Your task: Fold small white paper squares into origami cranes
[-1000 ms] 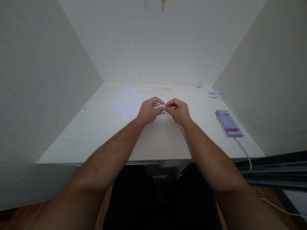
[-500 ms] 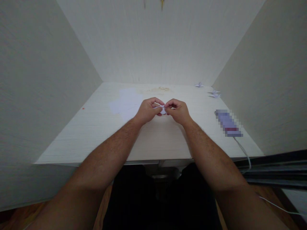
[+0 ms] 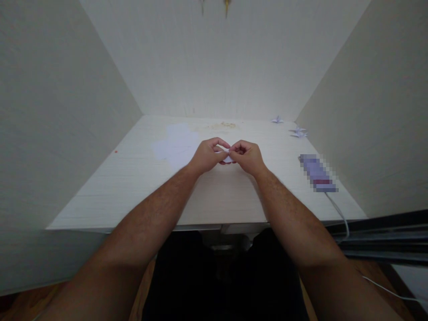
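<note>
Left hand [image 3: 207, 155] and right hand [image 3: 248, 157] are both pinching a small folded white paper piece [image 3: 228, 157] between curled fingertips, just above the pale wood-grain tabletop [image 3: 140, 178], flat white paper sheets [image 3: 177, 145] lying behind.

Paper sheets [image 3: 177, 145] lie left, phone [image 3: 317, 173] right, on desk [image 3: 220, 196].

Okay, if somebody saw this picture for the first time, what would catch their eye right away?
First, the two bare forearms reaching in to the middle of the pale table, where the left hand and right hand pinch a small folded paper between them. Behind the left hand lie loose white sheets, and little folded paper figures sit near the far right corner. A pixelated flat object with a white cable lies by the right edge.
</note>
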The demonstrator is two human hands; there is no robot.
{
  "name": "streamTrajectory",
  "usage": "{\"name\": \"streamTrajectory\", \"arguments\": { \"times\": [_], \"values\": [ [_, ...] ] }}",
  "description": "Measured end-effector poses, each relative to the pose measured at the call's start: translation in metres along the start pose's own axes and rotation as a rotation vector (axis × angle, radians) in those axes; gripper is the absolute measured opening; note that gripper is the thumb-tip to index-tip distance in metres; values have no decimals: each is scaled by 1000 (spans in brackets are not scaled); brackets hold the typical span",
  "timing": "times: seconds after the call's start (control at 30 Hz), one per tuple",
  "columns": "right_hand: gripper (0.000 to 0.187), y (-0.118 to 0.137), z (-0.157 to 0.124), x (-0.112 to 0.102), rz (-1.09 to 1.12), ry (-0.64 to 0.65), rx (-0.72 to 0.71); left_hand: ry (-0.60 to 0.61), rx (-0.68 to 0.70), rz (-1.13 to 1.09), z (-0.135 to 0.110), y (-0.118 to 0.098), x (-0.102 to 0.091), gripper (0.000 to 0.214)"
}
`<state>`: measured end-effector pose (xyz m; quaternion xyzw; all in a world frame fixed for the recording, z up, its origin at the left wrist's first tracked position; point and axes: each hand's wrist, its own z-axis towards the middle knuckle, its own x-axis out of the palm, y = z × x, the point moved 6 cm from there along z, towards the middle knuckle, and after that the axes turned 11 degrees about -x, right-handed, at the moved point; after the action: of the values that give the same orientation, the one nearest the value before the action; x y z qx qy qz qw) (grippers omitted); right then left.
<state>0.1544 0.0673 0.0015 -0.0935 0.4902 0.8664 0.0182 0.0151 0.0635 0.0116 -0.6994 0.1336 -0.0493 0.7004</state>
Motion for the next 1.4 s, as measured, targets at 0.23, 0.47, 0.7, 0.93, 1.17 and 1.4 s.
{"name": "streamTrajectory", "arguments": {
  "times": [0.23, 0.47, 0.7, 0.93, 1.17, 1.4],
  "values": [
    [9, 0, -1, -2, -140, 42, -37, -23, 49, 117, 2, 1, -1, 34],
    [3, 12, -3, 1, -246, 124, -196, 9, -54, 35, 2, 6, 0, 30],
    [6, 12, -3, -1, -358, 126, -235, 9, -60, 61, 2, 8, 0, 29],
    [7, 11, -3, 0, -414, 135, -212, -14, -40, 192, 1, 3, 0, 41],
    [12, 19, -3, 0, -415, 167, -321, -30, -111, 31, 1, 4, -4, 28],
    [14, 20, -3, -1, -394, 149, -377, -19, -131, -82, 2, 7, -4, 24]
  ]
}}
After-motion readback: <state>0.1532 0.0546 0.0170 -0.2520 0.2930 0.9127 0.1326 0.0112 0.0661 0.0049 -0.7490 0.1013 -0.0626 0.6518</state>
